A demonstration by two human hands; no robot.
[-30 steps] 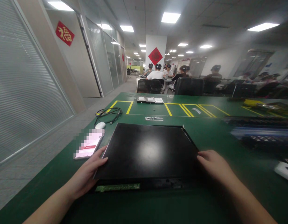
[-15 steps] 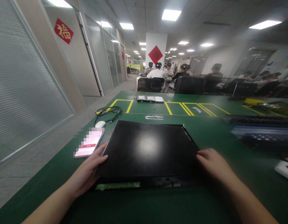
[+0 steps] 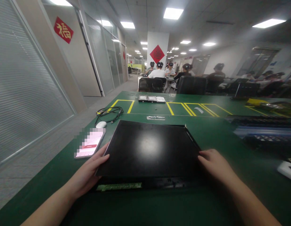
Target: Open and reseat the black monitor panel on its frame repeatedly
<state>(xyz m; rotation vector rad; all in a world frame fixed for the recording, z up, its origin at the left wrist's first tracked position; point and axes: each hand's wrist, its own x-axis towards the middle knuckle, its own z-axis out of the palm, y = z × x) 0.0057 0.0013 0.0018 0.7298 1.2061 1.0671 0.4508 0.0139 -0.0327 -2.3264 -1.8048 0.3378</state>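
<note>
A black LCD panel (image 3: 140,147) with a bright reflection in its middle lies over a dark frame (image 3: 173,183) on the green table. My left hand (image 3: 91,168) grips the panel's left edge, thumb on the top face and fingers underneath. At the right edge, my right hand (image 3: 212,163) is closed in a pinch; its fingertips are partly hidden. A green circuit board strip (image 3: 119,186) shows below the panel's near edge. The panel's left side sits raised above the frame, and the frame's far right corner sticks out past it.
Left of the panel lie a phone (image 3: 91,144), a white mouse (image 3: 101,124) and a coiled black cable (image 3: 110,113). Hard drives (image 3: 151,99) sit near the far edge. Blurred tools or parts (image 3: 267,135) and a white object (image 3: 288,170) lie right. People sit beyond.
The panel's left and near edges sit very slightly higher than before. Both hands keep nearly the same places.
</note>
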